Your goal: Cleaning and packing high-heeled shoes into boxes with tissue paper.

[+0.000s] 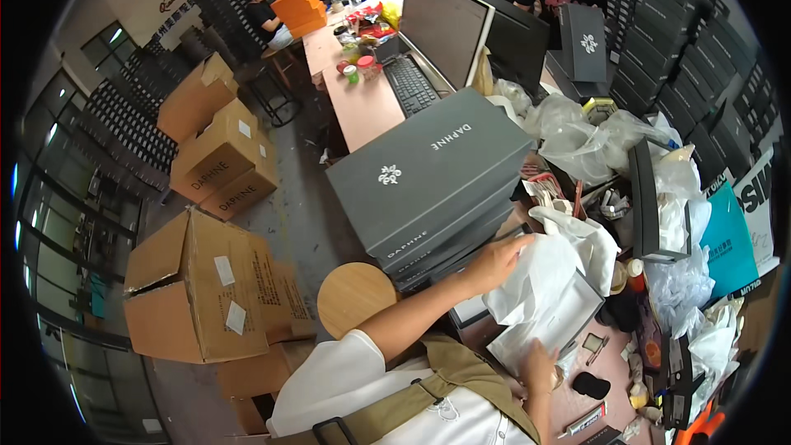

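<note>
My left hand (497, 265) reaches across from the left, its fingers closed on the upper edge of white tissue paper (540, 272). The sheet hangs crumpled over an open shoe box (587, 313) with a pale inside. Lower down, at the box's near side, my right hand (540, 368) has its fingers drawn together at the lower part of the paper; their tips are partly hidden. Just beyond my left forearm stands a stack of dark grey shoe boxes, its top lid (428, 169) printed with a white flower mark.
Plastic bags (577, 128) and an upright dark box part (651, 198) crowd the right side. A black oval object (591, 386) and a glue tube (587, 419) lie near me. A round stool (357, 301) and cartons (202, 288) stand left. Beyond are a monitor (445, 29) and two people.
</note>
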The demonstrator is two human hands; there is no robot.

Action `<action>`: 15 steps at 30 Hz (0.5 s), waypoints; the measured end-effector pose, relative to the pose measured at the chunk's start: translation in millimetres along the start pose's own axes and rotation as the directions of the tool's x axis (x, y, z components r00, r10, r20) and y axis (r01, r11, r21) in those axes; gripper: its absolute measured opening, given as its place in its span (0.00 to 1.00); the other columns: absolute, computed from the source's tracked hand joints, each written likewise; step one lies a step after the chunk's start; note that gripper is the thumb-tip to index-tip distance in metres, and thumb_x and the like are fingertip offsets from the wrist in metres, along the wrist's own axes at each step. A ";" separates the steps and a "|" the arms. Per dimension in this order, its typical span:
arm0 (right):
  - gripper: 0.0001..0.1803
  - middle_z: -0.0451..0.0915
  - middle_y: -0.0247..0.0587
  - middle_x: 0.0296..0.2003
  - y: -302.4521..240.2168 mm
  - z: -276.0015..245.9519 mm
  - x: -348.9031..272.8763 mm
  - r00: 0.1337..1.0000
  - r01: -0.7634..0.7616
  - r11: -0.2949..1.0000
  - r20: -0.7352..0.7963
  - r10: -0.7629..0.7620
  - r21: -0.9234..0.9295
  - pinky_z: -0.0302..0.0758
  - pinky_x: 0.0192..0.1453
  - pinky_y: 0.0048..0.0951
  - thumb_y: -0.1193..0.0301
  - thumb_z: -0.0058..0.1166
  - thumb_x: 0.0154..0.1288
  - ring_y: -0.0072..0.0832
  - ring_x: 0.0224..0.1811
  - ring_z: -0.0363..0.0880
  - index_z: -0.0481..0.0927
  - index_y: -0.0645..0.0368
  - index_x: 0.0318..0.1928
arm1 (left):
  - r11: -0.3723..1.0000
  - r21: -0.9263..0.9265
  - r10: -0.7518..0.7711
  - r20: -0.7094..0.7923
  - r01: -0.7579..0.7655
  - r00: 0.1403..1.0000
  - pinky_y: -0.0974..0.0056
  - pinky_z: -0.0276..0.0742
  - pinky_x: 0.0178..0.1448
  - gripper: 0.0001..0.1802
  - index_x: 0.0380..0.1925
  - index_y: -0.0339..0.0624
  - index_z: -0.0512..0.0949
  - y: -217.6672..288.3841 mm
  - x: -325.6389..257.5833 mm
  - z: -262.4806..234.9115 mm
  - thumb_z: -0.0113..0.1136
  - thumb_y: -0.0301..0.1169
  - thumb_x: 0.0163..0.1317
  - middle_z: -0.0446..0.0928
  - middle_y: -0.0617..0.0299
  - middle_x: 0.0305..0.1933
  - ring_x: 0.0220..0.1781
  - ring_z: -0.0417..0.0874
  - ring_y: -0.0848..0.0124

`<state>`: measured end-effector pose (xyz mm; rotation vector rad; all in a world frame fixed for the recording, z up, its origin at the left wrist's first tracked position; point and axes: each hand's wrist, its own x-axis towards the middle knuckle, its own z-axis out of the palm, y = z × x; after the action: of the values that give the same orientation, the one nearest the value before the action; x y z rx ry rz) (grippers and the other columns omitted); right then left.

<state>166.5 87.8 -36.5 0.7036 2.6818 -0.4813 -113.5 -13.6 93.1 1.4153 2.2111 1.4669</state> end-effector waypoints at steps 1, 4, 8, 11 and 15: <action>0.25 0.73 0.54 0.54 -15.1 -53.0 -18.5 0.999 -0.032 0.979 -0.035 0.040 0.201 0.55 0.70 0.48 0.67 0.51 0.59 0.50 0.55 0.72 0.70 0.69 0.55 | 0.998 -0.052 -0.037 -0.036 0.035 0.999 0.60 0.75 0.49 0.23 0.54 0.39 0.69 2.5 -4.7 -4.1 0.51 0.17 0.57 0.74 0.44 0.52 0.47 0.80 0.52; 0.31 0.70 0.59 0.56 24.9 -65.4 -73.8 0.941 -0.121 0.952 -0.273 0.200 0.281 0.65 0.63 0.43 0.67 0.58 0.57 0.52 0.54 0.72 0.68 0.70 0.58 | 0.982 -0.168 -0.102 -0.078 0.088 0.992 0.61 0.76 0.47 0.20 0.52 0.37 0.71 15.1 -10.5 -8.6 0.50 0.18 0.58 0.78 0.46 0.47 0.44 0.81 0.55; 0.46 0.59 0.63 0.64 68.1 -30.1 -135.9 0.961 -0.270 0.869 0.058 0.271 0.414 0.58 0.68 0.43 0.52 0.63 0.54 0.53 0.68 0.56 0.57 0.62 0.67 | 0.979 -0.170 -0.113 0.008 0.112 0.994 0.63 0.76 0.47 0.18 0.49 0.36 0.74 11.8 -13.3 -3.0 0.51 0.18 0.58 0.78 0.47 0.47 0.44 0.82 0.57; 0.39 0.69 0.55 0.59 44.6 3.5 -143.6 0.943 -0.096 0.418 -0.052 0.328 0.904 0.72 0.54 0.42 0.69 0.62 0.53 0.46 0.56 0.72 0.61 0.65 0.65 | 0.984 -0.123 -0.126 0.003 0.126 0.992 0.64 0.75 0.47 0.18 0.49 0.35 0.75 20.8 -9.5 5.4 0.50 0.18 0.57 0.79 0.48 0.44 0.44 0.82 0.59; 0.37 0.65 0.68 0.57 6.4 -20.9 -151.4 0.939 -0.015 0.789 -0.262 0.222 0.614 0.63 0.64 0.47 0.63 0.65 0.51 0.62 0.59 0.64 0.67 0.64 0.60 | 0.981 -0.191 -0.033 -0.221 -0.010 0.975 0.66 0.75 0.45 0.18 0.47 0.36 0.77 35.5 13.1 11.4 0.47 0.16 0.57 0.81 0.55 0.40 0.41 0.82 0.66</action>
<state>290.1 39.4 39.6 1.2130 2.7384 -1.3355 -92.3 6.8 119.5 1.2288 2.1218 1.8609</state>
